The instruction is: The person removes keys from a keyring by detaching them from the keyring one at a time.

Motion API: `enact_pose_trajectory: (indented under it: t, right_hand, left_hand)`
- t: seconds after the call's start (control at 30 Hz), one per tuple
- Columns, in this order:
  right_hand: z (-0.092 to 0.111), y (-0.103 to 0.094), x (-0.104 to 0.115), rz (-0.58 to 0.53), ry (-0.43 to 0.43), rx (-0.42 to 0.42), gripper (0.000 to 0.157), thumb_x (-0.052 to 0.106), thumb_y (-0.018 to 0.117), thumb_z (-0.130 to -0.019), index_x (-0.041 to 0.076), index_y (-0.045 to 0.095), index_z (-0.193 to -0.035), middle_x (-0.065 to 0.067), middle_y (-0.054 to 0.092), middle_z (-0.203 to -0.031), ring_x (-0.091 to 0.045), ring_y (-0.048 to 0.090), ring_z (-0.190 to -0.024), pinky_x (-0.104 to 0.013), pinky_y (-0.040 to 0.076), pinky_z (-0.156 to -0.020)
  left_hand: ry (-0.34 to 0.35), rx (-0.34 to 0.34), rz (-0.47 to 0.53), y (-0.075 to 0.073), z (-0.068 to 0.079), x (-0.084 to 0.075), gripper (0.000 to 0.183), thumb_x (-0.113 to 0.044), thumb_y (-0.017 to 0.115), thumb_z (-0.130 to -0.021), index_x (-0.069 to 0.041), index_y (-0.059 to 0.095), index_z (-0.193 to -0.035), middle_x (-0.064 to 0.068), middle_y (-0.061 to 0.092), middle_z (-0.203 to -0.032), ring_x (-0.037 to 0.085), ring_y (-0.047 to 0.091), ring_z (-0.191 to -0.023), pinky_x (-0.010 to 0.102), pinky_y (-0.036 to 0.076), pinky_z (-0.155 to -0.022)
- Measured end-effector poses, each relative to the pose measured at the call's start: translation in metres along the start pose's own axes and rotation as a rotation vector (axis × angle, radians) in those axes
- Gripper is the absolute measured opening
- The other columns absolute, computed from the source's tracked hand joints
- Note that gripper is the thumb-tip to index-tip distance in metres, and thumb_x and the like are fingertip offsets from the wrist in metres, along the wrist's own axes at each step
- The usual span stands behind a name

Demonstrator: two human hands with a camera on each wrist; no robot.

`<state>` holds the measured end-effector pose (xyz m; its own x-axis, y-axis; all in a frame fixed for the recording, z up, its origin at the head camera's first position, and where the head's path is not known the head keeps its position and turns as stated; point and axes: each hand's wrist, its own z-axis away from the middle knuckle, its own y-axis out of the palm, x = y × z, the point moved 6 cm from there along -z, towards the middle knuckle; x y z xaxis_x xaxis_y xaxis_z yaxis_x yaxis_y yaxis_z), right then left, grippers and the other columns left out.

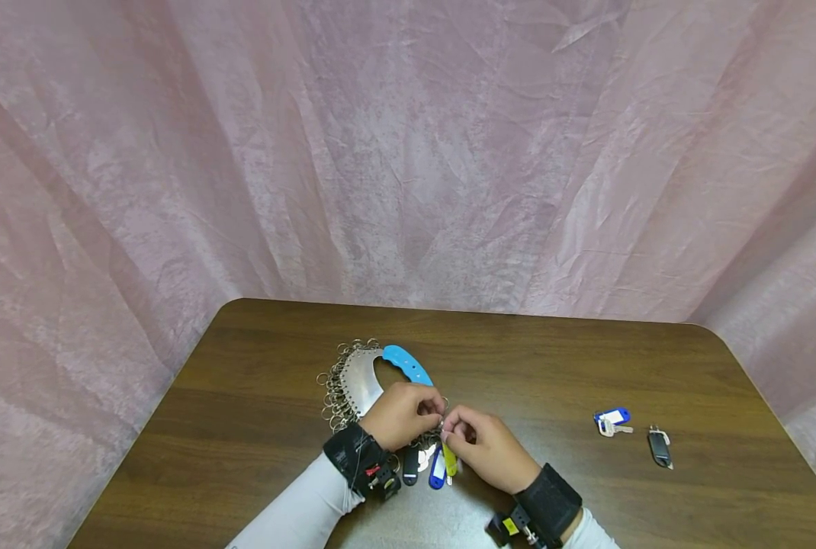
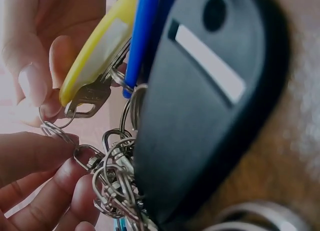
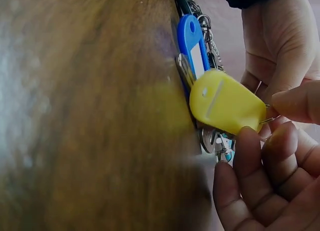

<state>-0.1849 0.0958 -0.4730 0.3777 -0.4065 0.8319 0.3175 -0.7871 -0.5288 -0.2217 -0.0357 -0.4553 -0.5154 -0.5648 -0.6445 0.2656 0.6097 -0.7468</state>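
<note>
My left hand [image 1: 401,415] pinches a small metal split ring [image 2: 57,132] between thumb and finger, beside a swivel clip. The right hand [image 1: 486,451] faces it, fingertips at the same ring. From this ring hang a yellow key tag [image 3: 227,102] and a silver key [image 2: 91,97]. A blue key tag [image 1: 438,469] and a black key tag [image 1: 410,467] lie close by with their keys. Beyond the left hand lies a crescent metal key holder [image 1: 362,377] with a blue handle [image 1: 406,363] and several clips and rings along its outer edge. The hands partly hide its near end.
On the right of the brown wooden table [image 1: 277,457] lie a second blue key tag [image 1: 614,416] with a key and a second black key tag [image 1: 660,448]. A pink curtain [image 1: 408,152] hangs behind the table's far edge.
</note>
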Motion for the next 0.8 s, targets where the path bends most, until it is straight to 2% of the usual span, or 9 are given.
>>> enact_pose_trajectory:
  t: [0.43, 0.8]
  right_hand:
    - [0.0003, 0.0006, -0.0022, 0.002, -0.002, -0.02, 0.009, 0.013, 0.062, -0.092, 0.02, 0.057, -0.088, 0.009, 0.059, -0.076, -0.01, 0.055, -0.069, -0.026, 0.048, -0.061]
    - [-0.0002, -0.0014, -0.0025, 0.008, 0.0, -0.053, 0.008, 0.016, 0.061, -0.093, 0.021, 0.058, -0.087, 0.01, 0.059, -0.076, -0.009, 0.055, -0.068, -0.025, 0.048, -0.058]
  left_hand:
    - [0.051, 0.01, -0.028, 0.0024, 0.0001, -0.0004, 0.01, -0.012, 0.07, -0.078, -0.02, 0.064, -0.079, -0.016, 0.055, -0.069, -0.002, 0.051, -0.064, 0.014, 0.043, -0.059]
    - [0.058, 0.005, -0.051, 0.003, 0.0, -0.0007, 0.013, -0.012, 0.071, -0.078, -0.022, 0.063, -0.078, -0.017, 0.055, -0.07, -0.002, 0.051, -0.065, 0.014, 0.042, -0.06]
